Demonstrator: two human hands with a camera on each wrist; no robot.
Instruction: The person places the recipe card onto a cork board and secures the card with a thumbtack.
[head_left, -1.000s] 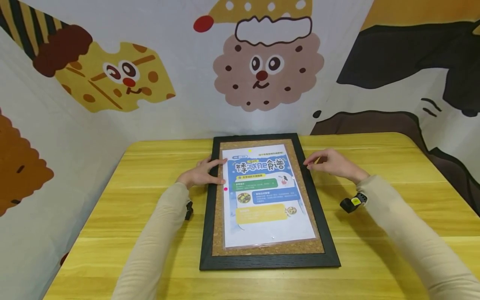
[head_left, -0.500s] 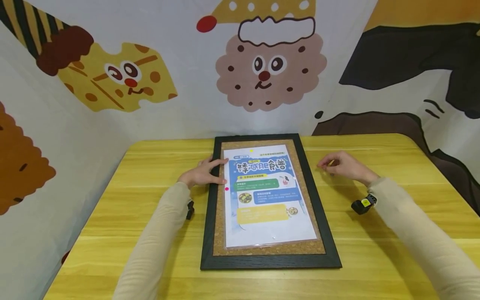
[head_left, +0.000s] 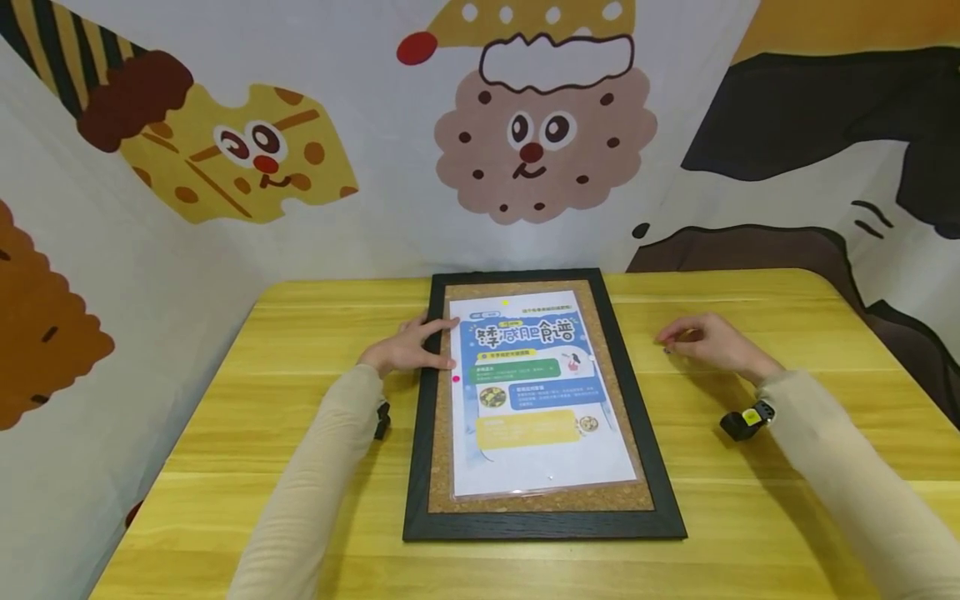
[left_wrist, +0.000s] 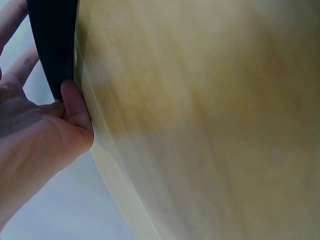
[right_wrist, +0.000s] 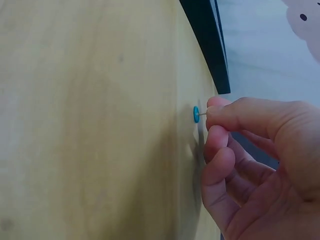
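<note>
In the head view, a black-framed cork board (head_left: pixel 442 433) lies on the table, a printed poster (head_left: pixel 517 467) on its cork. My left hand (head_left: pixel 405 348) rests across the board's left frame, fingers spread, fingertips at the poster's left edge. The left wrist view has it beside the dark frame (left_wrist: pixel 52 40). To the right of the board, my right hand (head_left: pixel 712 343) hovers low over the table. The right wrist view shows this hand (right_wrist: pixel 260 150) pinching a blue-headed thumbtack (right_wrist: pixel 196 114) by its metal point, between thumb and index finger, the head turned to the tabletop.
A yellow tack (head_left: pixel 505 302) sits at the poster's top edge and a pink tack (head_left: pixel 456 378) at its left edge. The wooden table (head_left: pixel 825 400) meets a cartoon-printed cloth (head_left: pixel 390 242) at the back. A black strapped device (head_left: pixel 742 425) is on the right wrist.
My right hand has moved from the board's right edge out to the right, and the tack now shows beneath its fingertips. The left hand has stayed on the frame.
</note>
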